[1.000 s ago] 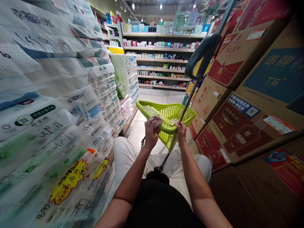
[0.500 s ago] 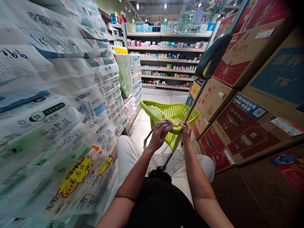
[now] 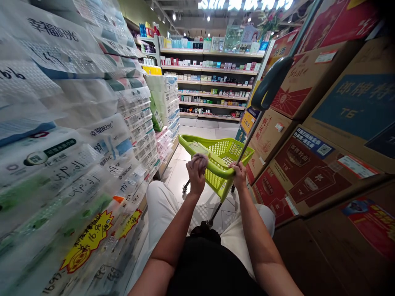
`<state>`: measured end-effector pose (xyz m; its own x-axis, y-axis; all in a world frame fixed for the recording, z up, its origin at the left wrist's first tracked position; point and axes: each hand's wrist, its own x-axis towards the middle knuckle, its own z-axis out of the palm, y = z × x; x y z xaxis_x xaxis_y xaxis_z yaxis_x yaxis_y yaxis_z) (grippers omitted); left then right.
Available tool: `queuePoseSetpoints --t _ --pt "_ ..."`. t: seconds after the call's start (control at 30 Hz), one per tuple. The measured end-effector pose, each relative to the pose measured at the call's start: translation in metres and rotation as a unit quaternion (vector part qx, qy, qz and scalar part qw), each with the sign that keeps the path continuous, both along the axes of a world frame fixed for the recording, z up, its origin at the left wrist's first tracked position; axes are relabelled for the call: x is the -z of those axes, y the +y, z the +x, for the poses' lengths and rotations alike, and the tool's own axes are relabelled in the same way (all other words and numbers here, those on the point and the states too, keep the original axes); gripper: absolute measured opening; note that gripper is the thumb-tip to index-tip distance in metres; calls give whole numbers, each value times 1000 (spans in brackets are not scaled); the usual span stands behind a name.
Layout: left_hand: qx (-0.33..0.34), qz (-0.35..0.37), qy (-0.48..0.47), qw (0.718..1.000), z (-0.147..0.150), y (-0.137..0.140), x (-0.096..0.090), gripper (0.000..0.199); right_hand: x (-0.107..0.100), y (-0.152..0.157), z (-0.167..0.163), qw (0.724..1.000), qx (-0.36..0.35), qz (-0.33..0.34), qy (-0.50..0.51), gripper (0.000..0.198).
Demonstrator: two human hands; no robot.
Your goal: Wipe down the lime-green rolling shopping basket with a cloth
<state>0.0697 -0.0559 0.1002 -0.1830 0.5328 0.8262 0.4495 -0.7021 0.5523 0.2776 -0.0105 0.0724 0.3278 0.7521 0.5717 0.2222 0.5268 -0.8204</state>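
Green cart [image 3: 218, 159]: right hand [image 3: 240, 175] grasping handle [image 3: 220, 169]; cloth [image 3: 201, 160], clutched in left hand [image 3: 195, 176], slid farther from right hand, likely mid-wipe along handle.

Lime-green latticed basket [image 3: 214, 181], greyish-mauve cloth [image 3: 203, 160]; white trousers [image 3: 161, 199], black top [image 3: 211, 267]

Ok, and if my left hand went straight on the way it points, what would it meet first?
Probably the green cart, just past the cloth in your left hand; exact depth is unclear.
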Motion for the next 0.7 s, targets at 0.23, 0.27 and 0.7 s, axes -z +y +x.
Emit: queuePoseSetpoints --t 0.23,0.27,0.7 --pt "30 28 1 999 9 2 24 38 -4 -3 -2 1000 7 -2 9 22" --pt "17 17 -19 1000 7 5 25 36 -5 -4 -2 1000 6 -3 6 22" --pt "32 -30 -183 982 27 2 47 17 -6 -6 1 1000 -7 -6 18 22"
